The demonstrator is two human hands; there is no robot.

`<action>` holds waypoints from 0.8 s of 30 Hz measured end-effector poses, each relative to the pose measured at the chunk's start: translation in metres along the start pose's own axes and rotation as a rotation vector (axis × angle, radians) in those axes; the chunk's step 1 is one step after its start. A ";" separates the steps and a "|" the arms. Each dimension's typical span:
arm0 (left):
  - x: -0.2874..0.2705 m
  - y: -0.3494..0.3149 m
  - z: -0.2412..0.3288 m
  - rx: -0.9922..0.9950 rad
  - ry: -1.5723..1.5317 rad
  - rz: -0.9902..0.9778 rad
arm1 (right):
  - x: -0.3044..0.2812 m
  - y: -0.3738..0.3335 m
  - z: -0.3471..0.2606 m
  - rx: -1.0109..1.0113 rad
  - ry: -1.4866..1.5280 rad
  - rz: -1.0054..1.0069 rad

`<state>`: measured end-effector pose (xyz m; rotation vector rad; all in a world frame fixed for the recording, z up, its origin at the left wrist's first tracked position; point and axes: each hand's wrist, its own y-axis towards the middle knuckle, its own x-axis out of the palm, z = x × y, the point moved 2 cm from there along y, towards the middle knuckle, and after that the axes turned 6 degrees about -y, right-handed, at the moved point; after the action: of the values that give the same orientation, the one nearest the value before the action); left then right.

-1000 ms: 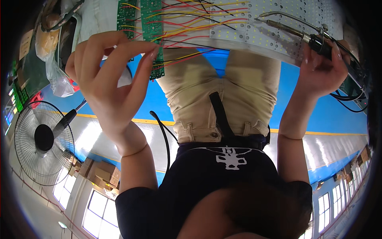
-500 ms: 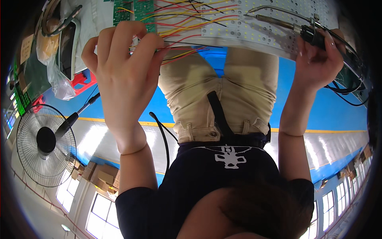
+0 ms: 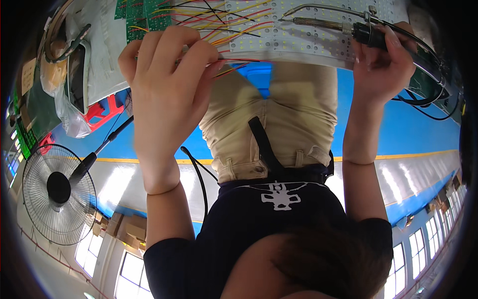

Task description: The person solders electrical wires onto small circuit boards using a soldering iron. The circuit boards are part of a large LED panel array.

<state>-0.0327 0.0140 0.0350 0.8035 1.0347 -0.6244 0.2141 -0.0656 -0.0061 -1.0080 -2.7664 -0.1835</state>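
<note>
Left hand [image 3: 167, 79] grip closed on a bundle of red and yellow wires [image 3: 224, 30], fingers curled over them at the near edge of the white LED panel [image 3: 298, 40]. Right hand [image 3: 383, 70] grip closed around the black handle of a soldering iron [image 3: 323, 24]; its metal tip lies across the LED panel, pointing toward the left hand. LED panel rests on the bench [image 3: 107, 60], and the wires fan across the panel's left part. Green circuit board [image 3: 142, 17] sits just left of the panel, wires running onto it. Clear plastic bag [image 3: 69, 112] well left of the panel, at the bench edge. Black cables [image 3: 428, 107] hang off the panel's right side. Standing fan [image 3: 57, 194] on the floor, far left and below the panel.
</note>
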 end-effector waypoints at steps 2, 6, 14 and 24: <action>0.006 0.004 0.005 0.003 -0.005 0.029 | 0.004 0.000 0.000 -0.022 -0.027 -0.012; 0.012 0.011 0.013 -0.015 -0.067 -0.012 | 0.006 0.000 0.000 -0.059 -0.013 0.019; 0.018 0.009 0.012 -0.098 -0.175 0.064 | -0.002 -0.002 0.007 -0.100 -0.022 -0.048; 0.024 0.005 0.012 -0.051 -0.131 0.159 | -0.020 0.006 0.006 -0.800 -0.909 -0.234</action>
<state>-0.0134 0.0049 0.0183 0.7814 0.8551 -0.5055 0.2320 -0.0728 -0.0159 -1.0875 -3.7431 -1.2208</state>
